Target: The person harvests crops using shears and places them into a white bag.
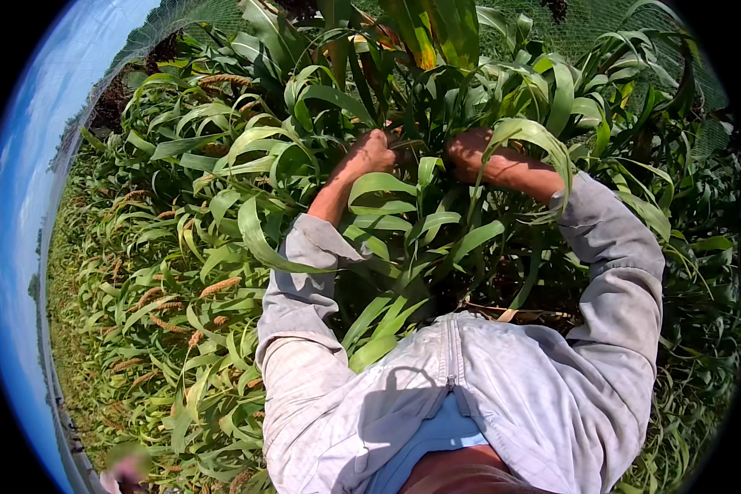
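Both of my hands reach into a dense stand of leafy cereal plants in front of my chest. My left hand point(375, 153) is curled into a fist among the leaves, and a thin tan strip lies by its fingers. Whether it grips that strip cannot be settled. To its right, my right hand point(467, 154) is in shade, its fingers largely hidden by foliage. An arching green leaf point(534, 131) passes over the right wrist. Between and below the hands, broad leaves point(383, 185) spread out.
Millet-like plants with orange-brown seed heads point(220, 287) fill the left side. Fine netting point(599, 28) stretches behind the plants at the top. A large yellowing leaf point(429, 37) rises ahead of my hands. Another person point(126, 469), blurred, is at the lower left.
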{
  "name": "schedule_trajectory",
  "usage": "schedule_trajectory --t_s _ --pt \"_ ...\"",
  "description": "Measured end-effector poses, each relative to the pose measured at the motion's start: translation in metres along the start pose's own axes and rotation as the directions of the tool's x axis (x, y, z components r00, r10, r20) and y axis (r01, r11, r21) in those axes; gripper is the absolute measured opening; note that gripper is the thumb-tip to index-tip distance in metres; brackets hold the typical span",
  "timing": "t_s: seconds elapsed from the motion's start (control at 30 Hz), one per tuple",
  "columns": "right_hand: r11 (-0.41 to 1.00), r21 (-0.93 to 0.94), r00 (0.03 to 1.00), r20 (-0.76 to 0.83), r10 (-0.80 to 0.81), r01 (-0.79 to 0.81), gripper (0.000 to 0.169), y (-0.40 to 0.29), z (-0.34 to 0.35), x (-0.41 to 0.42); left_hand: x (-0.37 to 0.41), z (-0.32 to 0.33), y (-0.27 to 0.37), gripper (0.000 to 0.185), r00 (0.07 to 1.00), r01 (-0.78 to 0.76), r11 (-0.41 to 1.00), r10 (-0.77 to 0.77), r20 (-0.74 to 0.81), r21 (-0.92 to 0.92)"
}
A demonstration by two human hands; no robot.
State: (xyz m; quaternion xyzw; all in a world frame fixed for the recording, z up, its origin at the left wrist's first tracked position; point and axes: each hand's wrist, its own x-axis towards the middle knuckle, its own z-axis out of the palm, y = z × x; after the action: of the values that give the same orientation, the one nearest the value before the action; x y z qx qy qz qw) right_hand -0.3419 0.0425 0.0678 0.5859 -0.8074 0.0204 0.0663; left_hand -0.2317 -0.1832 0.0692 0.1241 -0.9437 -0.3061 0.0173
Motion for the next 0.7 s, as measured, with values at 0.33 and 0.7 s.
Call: schedule_trajectory --t_s 0.33,0.7 --pt "0.979 0.102 0.98 0.105 0.167 -0.178 0.031 -0.013 -0.002 -0.031 -0.045 -0.028 -0.038 0.031 0.999 -0.039 0.981 0.044 0.021 -0.192" --pt "0.915 0.148 0.927 0.037 0.374 -0.375 0.041 -0.062 -0.056 -0.013 -0.099 -0.065 -0.049 0.024 0.996 -0.012 0.604 0.081 0.046 -0.797"
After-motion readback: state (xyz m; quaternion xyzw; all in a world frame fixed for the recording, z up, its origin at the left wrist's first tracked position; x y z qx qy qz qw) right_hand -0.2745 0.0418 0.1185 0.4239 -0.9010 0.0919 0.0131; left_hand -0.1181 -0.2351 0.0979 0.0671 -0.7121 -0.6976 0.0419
